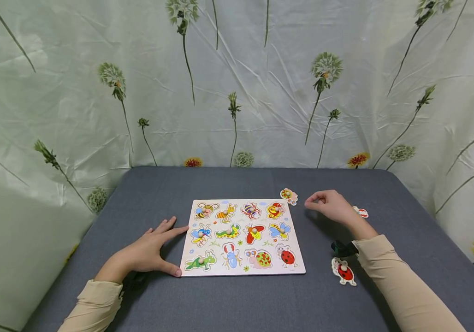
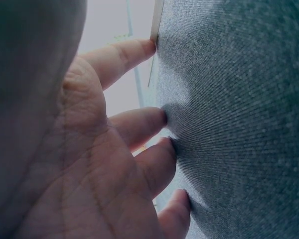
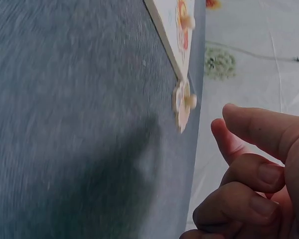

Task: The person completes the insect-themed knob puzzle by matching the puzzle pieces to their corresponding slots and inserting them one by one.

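A wooden peg puzzle board (image 1: 241,273) with insect pictures lies flat on the table. My left hand (image 1: 145,249) is spread at its left side, thumb at the near corner and index fingertip on the edge. Knobbed pieces fill the upper two rows and the grasshopper (image 1: 201,261) spot; the stag beetle, snail and ladybug spots in the near row show bare printed pictures. My right hand (image 1: 330,207) hovers right of a loose snail piece (image 1: 288,196) at the board's far right corner. Its thumb and index finger are bent toward each other, with nothing between them.
A loose ladybug piece (image 1: 343,271) lies right of the board, near the right sleeve. Farther back, a red and white piece (image 1: 361,212) shows partly behind the right hand. The dark grey table (image 1: 237,304) ends at a white curtain (image 1: 237,83) with dandelion prints.
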`<action>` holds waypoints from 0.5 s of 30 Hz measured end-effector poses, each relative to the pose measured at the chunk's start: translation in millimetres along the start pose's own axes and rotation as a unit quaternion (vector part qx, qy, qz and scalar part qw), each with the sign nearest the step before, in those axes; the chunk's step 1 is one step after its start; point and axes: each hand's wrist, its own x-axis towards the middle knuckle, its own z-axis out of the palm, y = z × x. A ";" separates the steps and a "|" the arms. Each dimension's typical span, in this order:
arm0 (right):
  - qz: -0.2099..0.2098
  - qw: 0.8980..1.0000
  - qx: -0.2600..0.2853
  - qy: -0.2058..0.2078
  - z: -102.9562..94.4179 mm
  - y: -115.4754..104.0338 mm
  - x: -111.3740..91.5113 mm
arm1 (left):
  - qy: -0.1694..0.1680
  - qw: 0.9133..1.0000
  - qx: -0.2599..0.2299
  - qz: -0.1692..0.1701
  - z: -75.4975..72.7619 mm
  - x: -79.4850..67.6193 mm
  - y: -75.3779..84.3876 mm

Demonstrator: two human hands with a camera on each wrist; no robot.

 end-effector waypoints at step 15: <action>0.034 0.999 0.034 0.021 -23.9 35.1 -5.3 | -0.001 1.000 0.002 -0.004 1.1 0.7 -1.0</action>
